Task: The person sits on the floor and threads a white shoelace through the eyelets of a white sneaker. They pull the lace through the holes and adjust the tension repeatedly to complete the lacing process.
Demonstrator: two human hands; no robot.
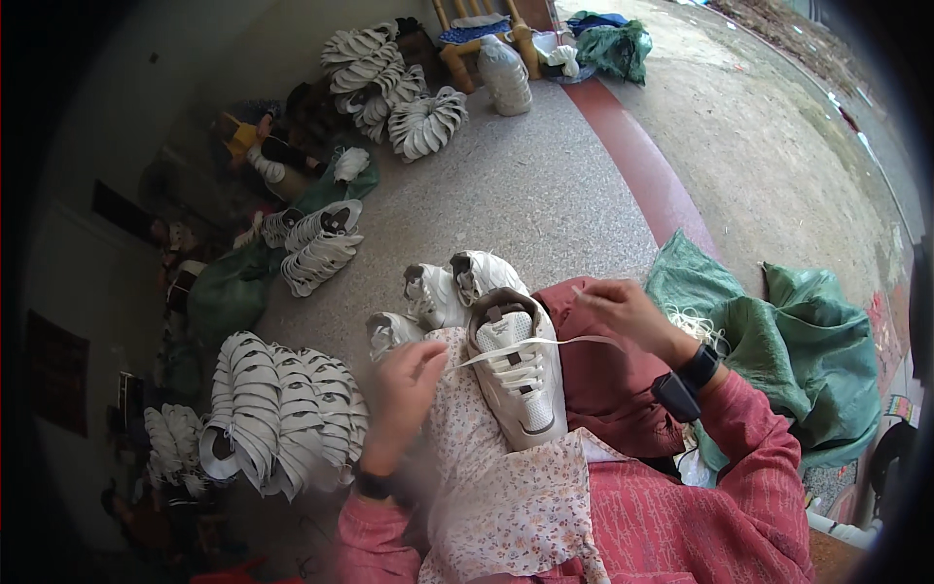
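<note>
A white sneaker with a brown lining lies on my lap, its toe toward me, on a floral cloth. Its white shoelace stretches out to both sides across the tongue. My left hand, beside the shoe's left edge, is closed at the fingertips near one lace end. Above my right knee, my right hand pinches with thumb and forefinger; the other side of the lace runs up under it. Exactly where the lace passes through these fingers is hard to see. Several white sneakers stand just beyond my lap.
Bundles of white shoe uppers sit on the floor to the left, with more stacks farther back. A green sack lies at right beside loose white laces. A plastic bottle stands near a wooden chair.
</note>
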